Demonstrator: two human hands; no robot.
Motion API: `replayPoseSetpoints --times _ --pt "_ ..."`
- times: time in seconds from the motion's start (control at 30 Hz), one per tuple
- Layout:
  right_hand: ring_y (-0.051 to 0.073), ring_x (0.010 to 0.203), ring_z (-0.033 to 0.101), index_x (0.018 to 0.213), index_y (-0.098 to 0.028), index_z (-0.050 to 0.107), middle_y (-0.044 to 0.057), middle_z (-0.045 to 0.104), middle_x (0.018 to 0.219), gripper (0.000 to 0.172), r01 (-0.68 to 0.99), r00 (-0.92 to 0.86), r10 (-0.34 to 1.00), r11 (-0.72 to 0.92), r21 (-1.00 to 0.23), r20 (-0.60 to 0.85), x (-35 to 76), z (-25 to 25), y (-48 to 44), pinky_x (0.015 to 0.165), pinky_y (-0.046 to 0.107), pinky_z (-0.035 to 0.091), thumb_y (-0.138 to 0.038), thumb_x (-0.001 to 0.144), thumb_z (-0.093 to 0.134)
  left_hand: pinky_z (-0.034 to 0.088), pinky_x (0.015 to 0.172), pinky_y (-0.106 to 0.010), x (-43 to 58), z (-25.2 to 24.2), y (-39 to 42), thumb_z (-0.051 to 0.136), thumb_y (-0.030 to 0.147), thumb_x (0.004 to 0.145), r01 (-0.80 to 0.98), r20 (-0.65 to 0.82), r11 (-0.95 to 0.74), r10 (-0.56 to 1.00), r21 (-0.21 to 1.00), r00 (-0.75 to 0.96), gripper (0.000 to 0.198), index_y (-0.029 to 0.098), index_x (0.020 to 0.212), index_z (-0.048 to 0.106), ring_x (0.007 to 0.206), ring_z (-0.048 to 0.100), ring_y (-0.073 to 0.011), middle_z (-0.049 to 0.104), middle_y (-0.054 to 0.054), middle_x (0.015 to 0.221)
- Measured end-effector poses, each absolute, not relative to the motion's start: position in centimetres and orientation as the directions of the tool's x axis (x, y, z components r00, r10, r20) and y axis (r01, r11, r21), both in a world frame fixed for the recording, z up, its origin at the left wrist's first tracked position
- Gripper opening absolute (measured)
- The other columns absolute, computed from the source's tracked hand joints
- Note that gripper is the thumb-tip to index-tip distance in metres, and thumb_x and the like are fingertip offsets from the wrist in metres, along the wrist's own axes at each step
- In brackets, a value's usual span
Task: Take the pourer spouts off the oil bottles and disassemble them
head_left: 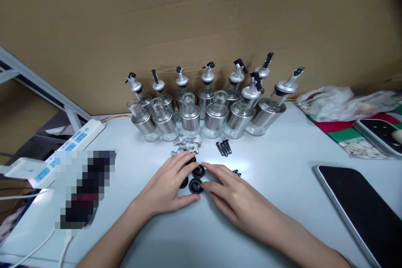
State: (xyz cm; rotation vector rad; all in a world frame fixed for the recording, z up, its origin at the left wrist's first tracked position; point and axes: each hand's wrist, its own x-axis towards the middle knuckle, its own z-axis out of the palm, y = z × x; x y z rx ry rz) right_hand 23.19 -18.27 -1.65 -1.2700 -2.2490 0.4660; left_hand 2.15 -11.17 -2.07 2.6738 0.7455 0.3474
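Observation:
My left hand [168, 186] lies flat on the white table [282, 163], fingers stretched toward several black round caps [196, 185]. My right hand [228, 190] rests opposite it, fingers also extended and touching the caps from the right. The caps sit between both hands' fingertips. Just beyond them lie small silver spout parts [185, 145] and thin black levers [223, 147]. Further back stand two rows of glass oil bottles [190, 119] with steel sleeves, some fitted with pour spouts.
A white power strip [73, 142] runs along the left edge, beside a blurred-out object [83, 188]. A dark tablet [364, 205] lies at right, another device [378, 134] and a plastic bag [333, 102] behind it. A cardboard wall [201, 16] closes the back.

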Motion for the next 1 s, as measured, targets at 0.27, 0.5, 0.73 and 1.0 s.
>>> replayPoseSetpoints --times 0.27,0.5,0.73,1.0 --pt "0.026 0.107 0.059 0.111 -0.020 0.065 0.013 0.060 0.122 0.032 0.700 -0.457 0.858 0.509 -0.501 0.233 23.2 -2.1 -18.2 0.087 0.045 0.053 -0.011 0.088 0.044 0.047 0.094 -0.045 2.3 -2.1 -11.2 0.061 0.032 0.086 0.458 0.185 -0.803 0.552 0.381 0.813 0.034 0.016 0.115 0.053 0.112 0.049 -0.0275 0.055 -0.013 0.119" --pt "0.024 0.104 0.059 0.109 -0.024 0.063 0.010 0.062 0.118 0.030 0.678 -0.388 0.852 0.522 -0.517 0.350 23.6 -1.7 -17.8 0.086 0.043 0.052 -0.011 0.086 0.048 0.048 0.087 -0.041 2.0 -1.3 -11.1 0.064 0.037 0.083 0.514 0.148 -0.759 0.607 0.400 0.781 0.037 0.018 0.113 0.053 0.102 0.053 -0.0260 0.057 -0.010 0.113" --pt "0.026 0.104 0.056 0.114 -0.022 0.053 0.011 0.059 0.113 0.030 0.696 0.371 0.624 0.304 -0.651 0.688 26.6 1.9 -13.3 0.078 0.043 0.050 -0.024 0.084 0.054 0.044 0.090 -0.045 2.3 -1.4 -11.2 0.067 0.048 0.078 0.529 0.109 -0.759 0.605 0.380 0.789 0.060 0.019 0.125 0.045 0.106 0.051 -0.0290 0.052 -0.013 0.122" --pt "0.021 0.100 0.060 0.106 -0.023 0.050 0.009 0.062 0.108 0.030 0.464 0.541 0.571 0.409 -0.786 0.617 28.6 3.8 -7.3 0.082 0.039 0.049 -0.024 0.078 0.059 0.042 0.087 -0.042 3.1 -1.5 -11.9 0.059 0.035 0.084 0.509 0.102 -0.779 0.577 0.366 0.810 0.041 0.021 0.121 0.049 0.104 0.049 -0.0271 0.055 -0.011 0.119"
